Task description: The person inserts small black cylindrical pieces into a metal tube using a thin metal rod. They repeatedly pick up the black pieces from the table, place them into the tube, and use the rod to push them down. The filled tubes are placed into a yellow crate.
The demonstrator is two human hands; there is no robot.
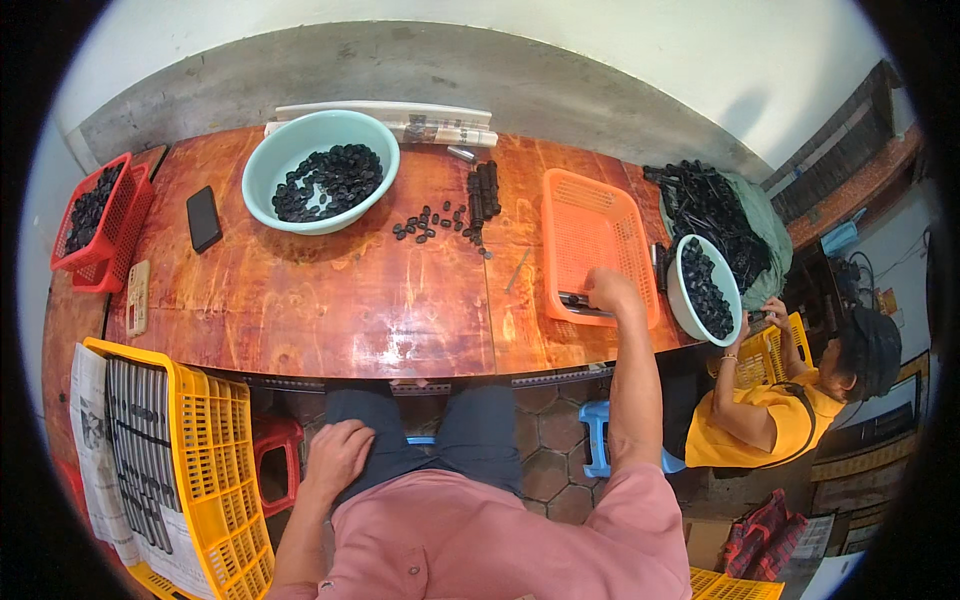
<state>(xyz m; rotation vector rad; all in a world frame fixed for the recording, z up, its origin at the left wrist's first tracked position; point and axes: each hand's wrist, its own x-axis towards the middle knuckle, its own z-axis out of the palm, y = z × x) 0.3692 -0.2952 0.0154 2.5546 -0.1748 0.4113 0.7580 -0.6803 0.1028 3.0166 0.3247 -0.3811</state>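
Observation:
My right hand reaches into the near end of an orange plastic basket, fingers curled down. Just left of its fingers, a few short dark and silvery tubes lie on the basket's bottom. Whatever the fingers close on is hidden beneath the hand. On my left thigh rests my left hand, fingers loosely spread, holding nothing. Left of the basket, black tubes lie side by side on the wooden table, with small black oval caps scattered near them.
A pale green basin holds many black caps; another basin stands right of the basket. Black parts are heaped on green cloth. A phone, red baskets and a yellow crate of tubes are leftward. A co-worker sits right.

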